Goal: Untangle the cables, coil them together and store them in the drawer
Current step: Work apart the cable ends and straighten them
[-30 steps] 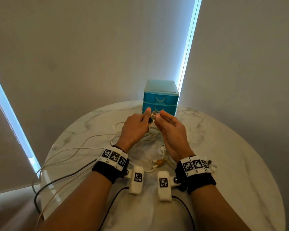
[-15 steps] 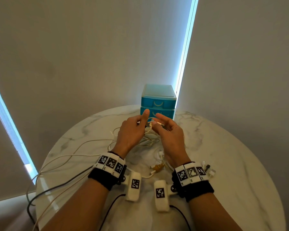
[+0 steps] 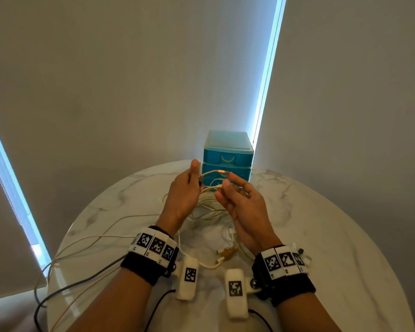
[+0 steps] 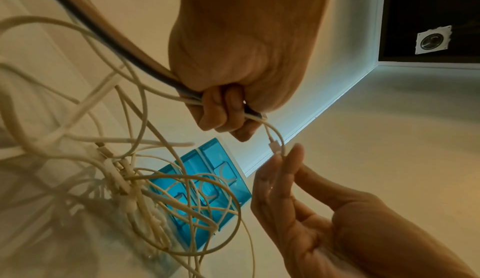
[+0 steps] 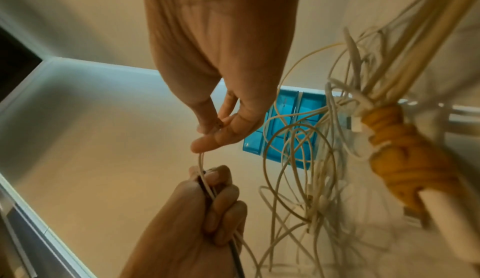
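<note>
A tangle of white and beige cables [image 3: 209, 209] lies on the round marble table [image 3: 321, 236], and a black cable [image 3: 82, 281] trails off the left edge. My left hand [image 3: 197, 182] is held above the tangle and grips a bundle of cable ends [image 4: 223, 100], black and white, in its fist. My right hand [image 3: 223, 189] is just to its right and pinches the plug end of one white cable [image 4: 275, 149] between thumb and fingertips. That cable arcs in a short loop from my left fist. The blue drawer unit [image 3: 228, 156] stands behind my hands with its drawers closed.
An orange cable knotted around white plugs [image 3: 228, 252] lies on the table between my wrists. Cable strands run off the table's left edge [image 3: 58, 255]. Grey walls close in behind the table, with lit strips at the left and at the back.
My hands have drawn slightly apart. The right hand has pulled a white cable end out of the left fist, so a short loop now spans between them.
</note>
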`<act>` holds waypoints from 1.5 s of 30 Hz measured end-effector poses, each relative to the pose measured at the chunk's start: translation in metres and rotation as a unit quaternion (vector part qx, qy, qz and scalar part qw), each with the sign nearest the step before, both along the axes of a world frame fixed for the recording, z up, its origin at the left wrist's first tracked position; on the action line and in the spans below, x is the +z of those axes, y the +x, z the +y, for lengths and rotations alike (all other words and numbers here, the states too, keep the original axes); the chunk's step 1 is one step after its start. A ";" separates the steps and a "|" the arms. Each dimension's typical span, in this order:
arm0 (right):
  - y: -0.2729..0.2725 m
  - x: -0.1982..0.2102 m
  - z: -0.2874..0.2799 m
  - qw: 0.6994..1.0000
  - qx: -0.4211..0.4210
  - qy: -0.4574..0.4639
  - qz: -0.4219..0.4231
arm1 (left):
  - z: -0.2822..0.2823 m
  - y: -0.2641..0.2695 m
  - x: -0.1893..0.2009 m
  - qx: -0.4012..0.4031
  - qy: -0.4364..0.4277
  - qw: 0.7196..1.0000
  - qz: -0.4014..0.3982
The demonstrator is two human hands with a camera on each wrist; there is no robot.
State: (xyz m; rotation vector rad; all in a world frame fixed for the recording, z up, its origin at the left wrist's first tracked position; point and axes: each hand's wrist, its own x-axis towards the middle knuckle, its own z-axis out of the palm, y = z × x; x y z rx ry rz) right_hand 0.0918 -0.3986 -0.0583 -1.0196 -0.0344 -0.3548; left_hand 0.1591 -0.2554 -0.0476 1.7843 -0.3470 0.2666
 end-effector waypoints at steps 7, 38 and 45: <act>0.002 -0.002 0.004 0.995 -0.068 -0.064 -0.019 | 0.000 -0.007 0.001 -0.096 0.041 0.992 0.070; 0.006 -0.008 -0.024 0.859 -0.095 -0.502 0.045 | 0.035 -0.001 0.027 0.036 -0.031 0.976 -0.212; 0.002 0.006 -0.010 0.875 -0.092 -0.474 -0.012 | 0.027 -0.004 0.021 -0.056 0.033 0.995 -0.078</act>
